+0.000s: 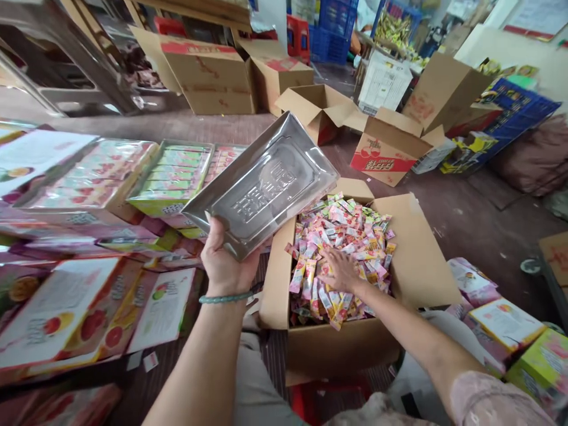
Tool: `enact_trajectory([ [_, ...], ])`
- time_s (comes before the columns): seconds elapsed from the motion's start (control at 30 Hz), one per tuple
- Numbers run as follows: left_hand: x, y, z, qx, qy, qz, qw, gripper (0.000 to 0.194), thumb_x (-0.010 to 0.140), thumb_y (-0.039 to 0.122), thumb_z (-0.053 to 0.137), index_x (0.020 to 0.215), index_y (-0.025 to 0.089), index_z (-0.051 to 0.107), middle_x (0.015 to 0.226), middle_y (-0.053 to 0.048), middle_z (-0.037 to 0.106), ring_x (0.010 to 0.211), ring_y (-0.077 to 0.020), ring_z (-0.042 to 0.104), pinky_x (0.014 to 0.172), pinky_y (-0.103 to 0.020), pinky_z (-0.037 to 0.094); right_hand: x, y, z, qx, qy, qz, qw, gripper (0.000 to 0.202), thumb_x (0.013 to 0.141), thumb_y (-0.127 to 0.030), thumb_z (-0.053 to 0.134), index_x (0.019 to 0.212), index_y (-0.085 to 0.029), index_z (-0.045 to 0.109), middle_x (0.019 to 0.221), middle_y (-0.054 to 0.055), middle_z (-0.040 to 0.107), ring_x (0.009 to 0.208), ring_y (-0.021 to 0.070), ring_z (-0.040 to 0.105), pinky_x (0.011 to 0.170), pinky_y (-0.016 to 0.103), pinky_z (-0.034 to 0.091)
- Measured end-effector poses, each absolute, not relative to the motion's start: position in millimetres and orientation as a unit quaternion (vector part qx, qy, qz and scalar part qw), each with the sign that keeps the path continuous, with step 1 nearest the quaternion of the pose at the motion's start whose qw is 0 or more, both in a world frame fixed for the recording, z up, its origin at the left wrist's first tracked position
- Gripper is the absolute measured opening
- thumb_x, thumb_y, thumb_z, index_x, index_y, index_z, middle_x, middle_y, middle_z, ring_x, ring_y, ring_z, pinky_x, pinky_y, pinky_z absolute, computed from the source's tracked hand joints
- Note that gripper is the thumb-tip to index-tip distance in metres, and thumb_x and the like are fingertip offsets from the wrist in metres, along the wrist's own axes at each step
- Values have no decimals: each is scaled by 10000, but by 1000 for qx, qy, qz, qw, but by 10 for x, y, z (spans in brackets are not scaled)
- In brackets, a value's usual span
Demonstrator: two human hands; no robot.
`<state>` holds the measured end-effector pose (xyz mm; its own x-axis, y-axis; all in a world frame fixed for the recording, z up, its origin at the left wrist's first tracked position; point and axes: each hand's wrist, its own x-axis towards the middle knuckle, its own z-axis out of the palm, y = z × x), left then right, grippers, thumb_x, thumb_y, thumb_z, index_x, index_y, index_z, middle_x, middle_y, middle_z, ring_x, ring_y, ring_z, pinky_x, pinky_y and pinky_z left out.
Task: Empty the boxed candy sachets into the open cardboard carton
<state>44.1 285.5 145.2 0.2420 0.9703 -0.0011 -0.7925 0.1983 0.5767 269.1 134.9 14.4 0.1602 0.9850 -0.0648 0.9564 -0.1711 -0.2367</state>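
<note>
Shallow rectangular plastic tray: glossy silver-grey, raised lettering patterning base. Small flat sachets: mostly pink and yellow, red and white patches, lime green among far ones. Open cardboard carton: plain brown. Beaded bracelet: muted teal. Sleeve: dusty pink, lace-like pattern. Rectangular display box: lime green, green-and-pink striped rows. Flat printed box: white top, red-and-yellow fruit motif, orange-pink side. Printed cardboard carton: brown, red band, red fruit motif. Slatted plastic crate: white. Floor: dark reddish-brown.

Packing workshop: open cartons, blue crates, heaped sachets, stacked printed boxes.
</note>
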Motion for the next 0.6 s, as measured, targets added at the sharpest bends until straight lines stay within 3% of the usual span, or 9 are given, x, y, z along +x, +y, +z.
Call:
enact_trajectory([
  [0.1, 388, 2855, 1471, 275, 197, 600, 725, 342, 956, 549, 703, 1170, 301, 802, 1473, -58, 707, 1222, -337, 713, 732, -436, 711, 2745, 1131, 331, -706, -702, 77, 45, 764, 1041, -613, 631, 1704, -326, 383, 1765, 112, 325, 1578, 405, 311, 1258, 650, 279],
  [0.2, 383, 2877, 1483, 281, 211, 599, 719, 292, 948, 535, 712, 1122, 320, 807, 1452, -21, 717, 1215, -326, 707, 719, -426, 711, 3041, 932, 424, -800, -599, 26, 42, 836, 1026, -702, 614, 1726, -335, 342, 1751, 139, 331, 1584, 460, 276, 1263, 696, 223],
  [0.27, 400, 2883, 1492, 279, 219, 595, 722, 272, 933, 527, 727, 1101, 329, 806, 1436, -7, 726, 1227, -329, 702, 770, -464, 718, 3191, 914, 360, -866, -497, 42, 38, 885, 1029, -711, 599, 1747, -294, 294, 1692, 184, 400, 1537, 464, 353, 1228, 668, 299],
  [0.37, 431, 2860, 1520, 276, 231, 591, 722, 277, 906, 537, 750, 1080, 328, 805, 1438, -4, 728, 1300, -347, 674, 865, -518, 716, 3119, 1064, 52, -863, -500, 73, 19, 837, 1031, -715, 594, 1725, -312, 355, 1500, 185, 569, 1360, 420, 520, 1130, 584, 417],
  [0.5, 477, 2812, 1581, 308, 230, 579, 719, 325, 873, 606, 781, 1085, 360, 806, 1463, 7, 713, 1387, -370, 628, 839, -513, 724, 2790, 1274, -324, -849, -528, 26, 9, 847, 1021, -741, 604, 1714, -308, 382, 1347, 189, 604, 1223, 377, 563, 1062, 531, 418],
  [0.6, 548, 2803, 1616, 321, 237, 566, 722, 375, 833, 633, 810, 1094, 362, 808, 1517, 18, 676, 1463, -387, 563, 800, -479, 734, 2777, 1276, -265, -841, -537, 62, 6, 880, 1012, -776, 594, 1719, -302, 369, 1356, 193, 600, 1234, 374, 559, 1072, 539, 409],
])
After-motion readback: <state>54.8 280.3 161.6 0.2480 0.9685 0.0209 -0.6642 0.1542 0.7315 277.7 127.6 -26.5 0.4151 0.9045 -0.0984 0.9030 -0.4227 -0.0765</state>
